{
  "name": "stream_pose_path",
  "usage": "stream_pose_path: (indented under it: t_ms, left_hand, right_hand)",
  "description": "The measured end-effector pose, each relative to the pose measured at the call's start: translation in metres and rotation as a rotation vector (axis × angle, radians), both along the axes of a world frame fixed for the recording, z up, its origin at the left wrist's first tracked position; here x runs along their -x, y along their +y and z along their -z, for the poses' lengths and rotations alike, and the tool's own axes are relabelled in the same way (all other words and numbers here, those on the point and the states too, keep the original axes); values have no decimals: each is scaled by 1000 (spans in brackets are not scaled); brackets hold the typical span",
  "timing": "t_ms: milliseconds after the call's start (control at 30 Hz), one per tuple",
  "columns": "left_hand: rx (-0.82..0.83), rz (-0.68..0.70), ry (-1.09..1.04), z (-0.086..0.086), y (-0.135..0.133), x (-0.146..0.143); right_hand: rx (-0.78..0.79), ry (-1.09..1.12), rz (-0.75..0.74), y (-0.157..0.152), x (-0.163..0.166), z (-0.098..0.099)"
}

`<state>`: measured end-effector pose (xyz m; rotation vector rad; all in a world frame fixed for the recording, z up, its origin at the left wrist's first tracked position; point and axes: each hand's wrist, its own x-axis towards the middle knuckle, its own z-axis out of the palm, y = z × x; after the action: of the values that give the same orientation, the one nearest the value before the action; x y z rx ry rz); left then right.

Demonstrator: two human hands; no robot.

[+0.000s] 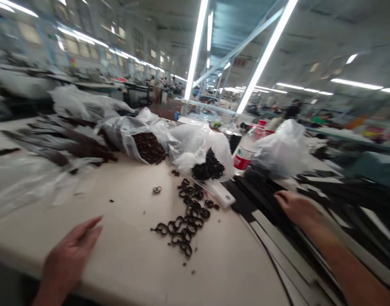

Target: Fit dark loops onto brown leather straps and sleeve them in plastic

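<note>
My left hand (69, 259) rests near the front edge of the pale table (124, 255), fingers stretched out and holding nothing. My right hand (293, 206) lies on a stack of long dark strips (277, 238) at the right, fingers curled over them; the blur hides whether it grips one. Between the hands lies a scatter of small dark rings (186, 221) on the table. A single ring (156, 189) sits apart, farther back.
Clear plastic bags (195, 146) spill dark rings at the table's middle back; one bag holds brown pieces (148, 146). Brown strips (70, 144) pile up at the left. A red-labelled bottle (246, 153) stands behind a white bag (280, 148). A person sits far right.
</note>
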<state>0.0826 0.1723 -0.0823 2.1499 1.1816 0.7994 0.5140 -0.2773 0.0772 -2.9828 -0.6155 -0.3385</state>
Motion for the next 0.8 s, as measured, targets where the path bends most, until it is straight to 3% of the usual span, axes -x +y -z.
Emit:
stream_pose_path:
  t_ms: [33,133,233,333,433,567,667,800]
  left_hand:
    - [32,-8,-15,-6,-4,-3]
    - [43,1,-80,-17,-10,-9]
    - [38,7,-133,-22,-15,-10]
    - [29,30,-177,-24,-19,-9]
    - [-1,51,-179,-25,-21,-12]
    - [-71,58,-123,-26,-24,-17]
    - [-148,64,-64,-27,-28,-19]
    - [-240,71,-21,-26,-30,-21]
  right_hand:
    - [-37,-54,-73,12,-1,7]
    - [-157,-298,-527,67,12,26]
    - [-221,-327,-916,128,57,39]
    - [-267,-252,-1163,163,113,48]
    - [-365,-152,-1239,170,140,54]
    - [-418,59,-1175,195,131,47]
    - [-353,288,-1113,254,125,37]
    - [-252,476,-1072,372,132,45]
